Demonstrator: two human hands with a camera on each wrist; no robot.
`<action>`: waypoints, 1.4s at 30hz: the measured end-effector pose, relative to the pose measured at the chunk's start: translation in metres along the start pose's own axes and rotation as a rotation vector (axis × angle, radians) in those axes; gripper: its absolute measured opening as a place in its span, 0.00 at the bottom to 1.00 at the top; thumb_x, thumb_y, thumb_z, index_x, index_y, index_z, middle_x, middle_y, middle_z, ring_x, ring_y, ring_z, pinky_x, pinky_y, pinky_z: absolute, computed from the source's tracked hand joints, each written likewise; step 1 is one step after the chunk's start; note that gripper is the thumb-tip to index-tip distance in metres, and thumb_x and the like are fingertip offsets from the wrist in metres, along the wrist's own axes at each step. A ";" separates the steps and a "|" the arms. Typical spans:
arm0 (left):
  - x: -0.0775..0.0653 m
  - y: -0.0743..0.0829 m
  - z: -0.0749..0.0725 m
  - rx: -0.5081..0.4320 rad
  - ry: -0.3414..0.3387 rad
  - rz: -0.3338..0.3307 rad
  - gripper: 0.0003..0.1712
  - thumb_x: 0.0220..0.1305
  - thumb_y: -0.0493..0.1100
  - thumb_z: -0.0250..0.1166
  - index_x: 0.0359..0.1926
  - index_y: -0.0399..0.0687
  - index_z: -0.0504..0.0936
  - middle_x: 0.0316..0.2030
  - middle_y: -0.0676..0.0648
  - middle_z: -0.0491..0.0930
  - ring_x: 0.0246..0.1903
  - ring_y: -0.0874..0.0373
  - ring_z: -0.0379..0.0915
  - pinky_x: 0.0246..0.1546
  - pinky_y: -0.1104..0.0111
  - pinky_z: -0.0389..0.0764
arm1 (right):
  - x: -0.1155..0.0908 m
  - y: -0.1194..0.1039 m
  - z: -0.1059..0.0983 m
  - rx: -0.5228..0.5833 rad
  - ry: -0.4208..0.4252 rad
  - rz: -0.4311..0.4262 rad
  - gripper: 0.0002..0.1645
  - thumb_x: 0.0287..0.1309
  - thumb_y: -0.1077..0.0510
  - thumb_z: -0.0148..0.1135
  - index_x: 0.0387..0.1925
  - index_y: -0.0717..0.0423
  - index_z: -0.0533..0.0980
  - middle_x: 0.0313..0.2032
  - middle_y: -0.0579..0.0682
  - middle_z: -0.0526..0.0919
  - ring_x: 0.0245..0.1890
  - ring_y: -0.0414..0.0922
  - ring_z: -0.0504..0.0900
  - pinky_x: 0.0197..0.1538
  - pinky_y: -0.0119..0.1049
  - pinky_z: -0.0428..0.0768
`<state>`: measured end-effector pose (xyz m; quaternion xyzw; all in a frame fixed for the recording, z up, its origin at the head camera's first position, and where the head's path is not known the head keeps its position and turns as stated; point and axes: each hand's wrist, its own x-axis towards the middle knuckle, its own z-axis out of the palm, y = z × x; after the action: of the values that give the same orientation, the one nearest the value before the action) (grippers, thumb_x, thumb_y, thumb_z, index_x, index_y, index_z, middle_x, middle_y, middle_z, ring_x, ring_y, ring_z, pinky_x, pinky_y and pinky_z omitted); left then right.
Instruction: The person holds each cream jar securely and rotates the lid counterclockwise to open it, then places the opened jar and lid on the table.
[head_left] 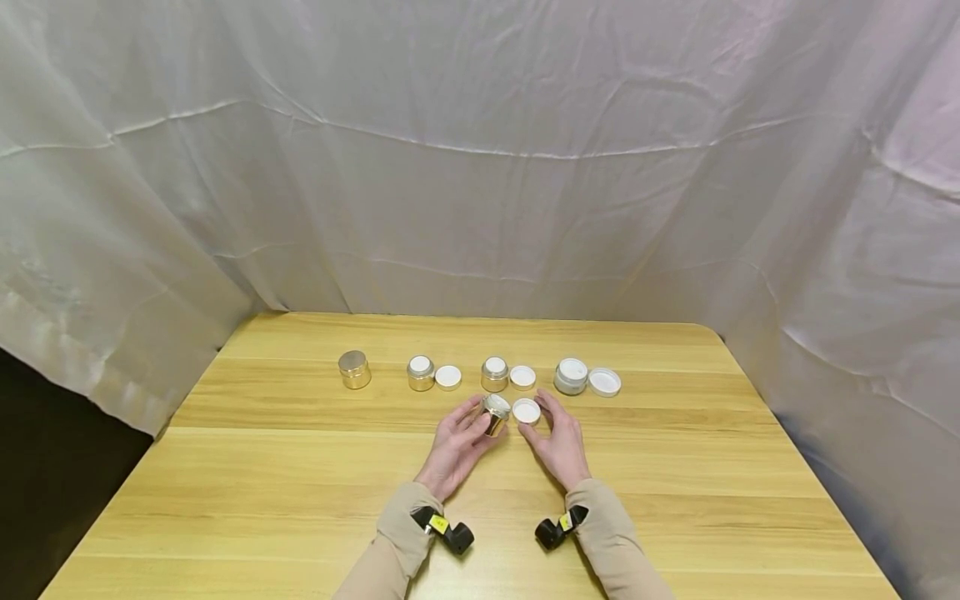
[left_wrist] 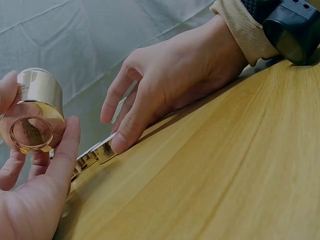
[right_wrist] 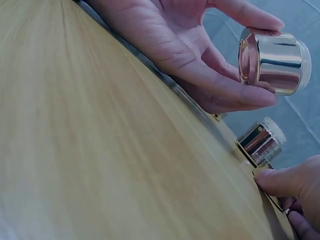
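Note:
My left hand [head_left: 454, 448] holds a small gold cosmetic jar [head_left: 494, 421] above the table, its thumb on one side and fingers on the other. The jar is lidless and tilted; its shiny gold base [left_wrist: 31, 132] faces the left wrist camera. My right hand [head_left: 562, 446] pinches a round lid [head_left: 527, 412] at its edge, thumb on the near side. This lid lies on the table just right of the held jar, white inside facing up. In the right wrist view, the right thumb [right_wrist: 280, 181] touches the lid's gold rim.
Behind the hands stand a closed gold jar [head_left: 355, 371], two lidless gold jars [head_left: 420, 375] [head_left: 495, 377] and a lidless greyish jar [head_left: 572, 377]. Upturned lids [head_left: 448, 377] [head_left: 522, 377] [head_left: 604, 382] lie right of the lidless ones. A pale curtain [head_left: 480, 208] hangs behind the wooden table [head_left: 262, 500].

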<state>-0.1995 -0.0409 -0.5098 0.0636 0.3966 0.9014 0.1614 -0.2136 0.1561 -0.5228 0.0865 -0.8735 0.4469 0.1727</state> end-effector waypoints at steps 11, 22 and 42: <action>0.000 -0.001 0.001 -0.019 0.013 0.017 0.33 0.76 0.34 0.52 0.75 0.28 0.51 0.68 0.37 0.64 0.66 0.48 0.71 0.71 0.62 0.74 | 0.000 0.001 0.001 0.080 -0.004 0.007 0.40 0.48 0.64 0.77 0.63 0.68 0.71 0.56 0.67 0.82 0.56 0.62 0.83 0.65 0.52 0.80; 0.000 -0.002 0.000 0.039 0.059 0.075 0.35 0.71 0.30 0.56 0.73 0.26 0.53 0.65 0.37 0.69 0.62 0.52 0.75 0.67 0.68 0.78 | 0.000 0.003 0.003 0.056 0.008 -0.056 0.38 0.47 0.67 0.76 0.62 0.68 0.72 0.54 0.68 0.81 0.54 0.63 0.83 0.63 0.52 0.81; 0.005 -0.013 0.002 0.730 0.379 0.365 0.34 0.43 0.29 0.80 0.56 0.40 0.82 0.53 0.40 0.81 0.53 0.52 0.79 0.58 0.75 0.79 | 0.000 0.002 0.002 0.031 -0.004 -0.060 0.39 0.47 0.67 0.75 0.63 0.67 0.72 0.58 0.68 0.79 0.56 0.62 0.83 0.64 0.54 0.80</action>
<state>-0.2007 -0.0295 -0.5185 0.0188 0.6935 0.7119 -0.1086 -0.2143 0.1560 -0.5257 0.1161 -0.8640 0.4546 0.1828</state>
